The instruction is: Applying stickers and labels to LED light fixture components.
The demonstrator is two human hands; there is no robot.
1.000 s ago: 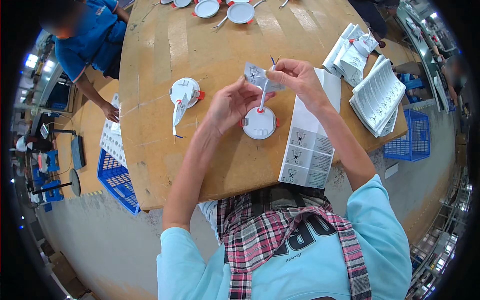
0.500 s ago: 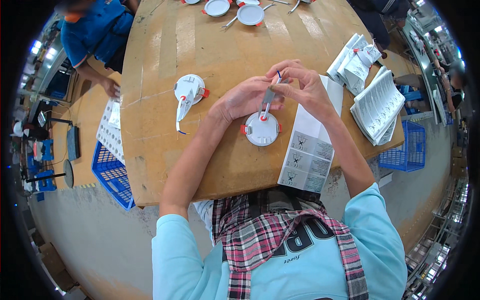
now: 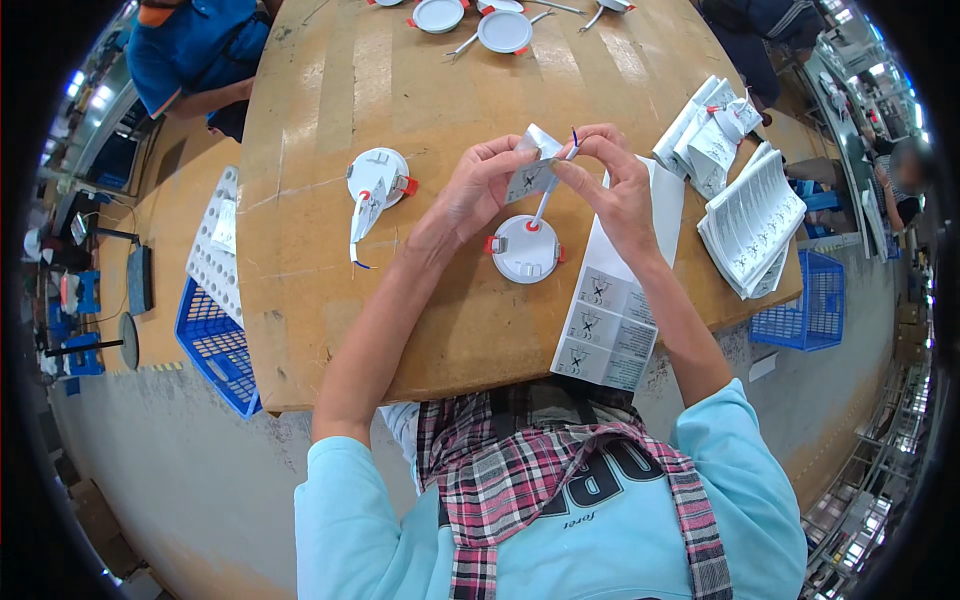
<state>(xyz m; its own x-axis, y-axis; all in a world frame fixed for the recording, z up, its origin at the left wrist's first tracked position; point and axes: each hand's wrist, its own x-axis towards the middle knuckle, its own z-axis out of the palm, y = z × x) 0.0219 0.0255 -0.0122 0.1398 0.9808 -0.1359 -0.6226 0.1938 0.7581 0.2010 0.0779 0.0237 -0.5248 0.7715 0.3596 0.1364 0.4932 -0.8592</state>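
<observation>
A round white lamp fitting with red clips lies on the wooden table in front of me. Its white cable rises from it to my hands. My left hand pinches a small folded printed leaflet above the fitting. My right hand grips the cable's end and touches the leaflet's right side. Both hands meet over the fitting, fingers closed on what they hold.
A second white fitting with a cable lies to the left. A long unfolded printed sheet lies at right, stacks of folded leaflets beyond it. More fittings lie at the far edge. Blue crates stand beside the table. Another person sits far left.
My hands have lifted the leaflet and the cable end slightly higher and apart above the fitting; one second ago the leaflet was held open, then it was pressed close around the cable.
</observation>
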